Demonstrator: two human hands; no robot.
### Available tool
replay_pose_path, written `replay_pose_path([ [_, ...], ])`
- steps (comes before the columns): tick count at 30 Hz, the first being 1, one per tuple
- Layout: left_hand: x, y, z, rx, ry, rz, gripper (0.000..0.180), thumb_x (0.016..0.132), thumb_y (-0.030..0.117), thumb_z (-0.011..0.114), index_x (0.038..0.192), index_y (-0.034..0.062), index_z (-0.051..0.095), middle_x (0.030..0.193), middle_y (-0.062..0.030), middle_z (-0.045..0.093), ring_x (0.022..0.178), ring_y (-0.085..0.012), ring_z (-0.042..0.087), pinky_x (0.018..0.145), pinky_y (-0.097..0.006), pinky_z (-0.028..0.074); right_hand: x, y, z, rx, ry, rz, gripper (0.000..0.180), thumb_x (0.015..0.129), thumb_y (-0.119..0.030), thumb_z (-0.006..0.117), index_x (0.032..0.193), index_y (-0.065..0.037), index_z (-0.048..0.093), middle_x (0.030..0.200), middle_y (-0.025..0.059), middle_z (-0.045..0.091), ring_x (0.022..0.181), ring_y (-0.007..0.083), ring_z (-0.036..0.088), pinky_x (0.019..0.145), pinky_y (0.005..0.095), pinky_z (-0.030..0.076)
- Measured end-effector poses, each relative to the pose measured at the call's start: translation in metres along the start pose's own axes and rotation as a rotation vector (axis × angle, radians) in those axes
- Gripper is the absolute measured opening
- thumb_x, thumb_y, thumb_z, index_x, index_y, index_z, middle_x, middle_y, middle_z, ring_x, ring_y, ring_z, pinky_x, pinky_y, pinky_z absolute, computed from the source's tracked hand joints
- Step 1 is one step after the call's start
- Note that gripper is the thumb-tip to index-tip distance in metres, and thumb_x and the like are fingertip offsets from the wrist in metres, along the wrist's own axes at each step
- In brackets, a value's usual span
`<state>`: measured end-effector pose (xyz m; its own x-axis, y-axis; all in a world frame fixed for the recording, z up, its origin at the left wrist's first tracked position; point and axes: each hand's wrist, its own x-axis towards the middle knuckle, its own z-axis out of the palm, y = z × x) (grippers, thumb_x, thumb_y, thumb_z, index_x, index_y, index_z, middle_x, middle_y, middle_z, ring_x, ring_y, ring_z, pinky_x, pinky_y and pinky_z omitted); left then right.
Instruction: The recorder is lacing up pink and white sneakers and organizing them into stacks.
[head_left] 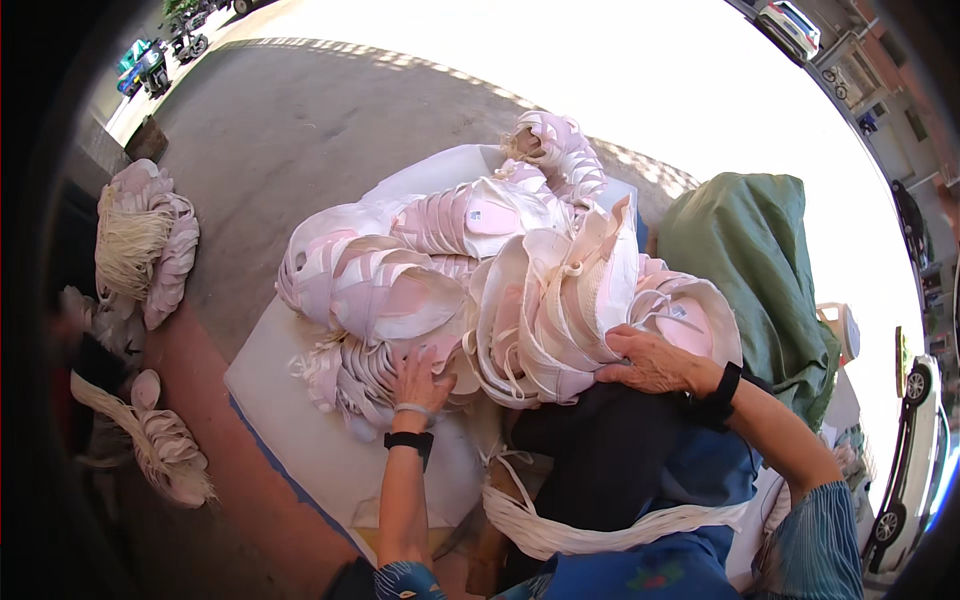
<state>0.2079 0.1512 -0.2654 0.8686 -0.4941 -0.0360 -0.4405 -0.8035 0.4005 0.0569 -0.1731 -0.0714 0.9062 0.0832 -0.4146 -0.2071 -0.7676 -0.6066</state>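
Observation:
Nested stacks of pink and white shoe uppers (430, 290) are heaped in front of me. My left hand (420, 382) lies on the near side of the heap with its fingers stretched out, next to a tightly packed bundle of uppers (365, 380). Over my lap, at the right of the heap, leans a larger stack of uppers (560, 310) with loose laces. My right hand (655, 362) grips this stack at its near right edge; its fingertips are partly hidden. A hank of white laces (610, 530) stretches across my lap.
A white board (275, 350) with a blue edge lies beneath the heap. Right of it stands a green cloth-covered bulk (740, 240). More bundled uppers with cream strands (150, 240) sit at the left, another bundle (170, 445) nearer. Parked vehicles (790, 30) stand far off.

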Motion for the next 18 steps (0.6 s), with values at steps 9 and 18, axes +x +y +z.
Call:
replay_pose_path([
  [9,-0.042,-0.017,0.049,-0.064,-0.193,-0.032,0.046,0.084,0.035,0.063,0.123,0.0117,0.061,0.128,-0.0158,0.059,0.128,-0.0366,0.045,0.105,-0.062,0.029,0.006,0.021,-0.006,0.041,0.115,-0.067,0.044,0.097,-0.04,0.053,0.095,0.001,0.067,0.085,0.021,0.064,0.083,0.0415,0.06,0.078,0.0437,0.048],
  [18,-0.064,0.03,0.024,-0.149,-0.111,-0.131,0.021,0.089,0.021,0.058,0.089,0.0011,0.065,0.082,-0.0216,0.067,0.078,-0.0422,0.064,0.073,-0.05,0.05,0.0,0.017,-0.029,0.394,0.403,0.21,0.06,0.1,-0.047,0.048,0.094,0.009,0.067,0.077,0.0138,0.067,0.069,0.0188,0.062,0.066,0.0315,0.05],
])
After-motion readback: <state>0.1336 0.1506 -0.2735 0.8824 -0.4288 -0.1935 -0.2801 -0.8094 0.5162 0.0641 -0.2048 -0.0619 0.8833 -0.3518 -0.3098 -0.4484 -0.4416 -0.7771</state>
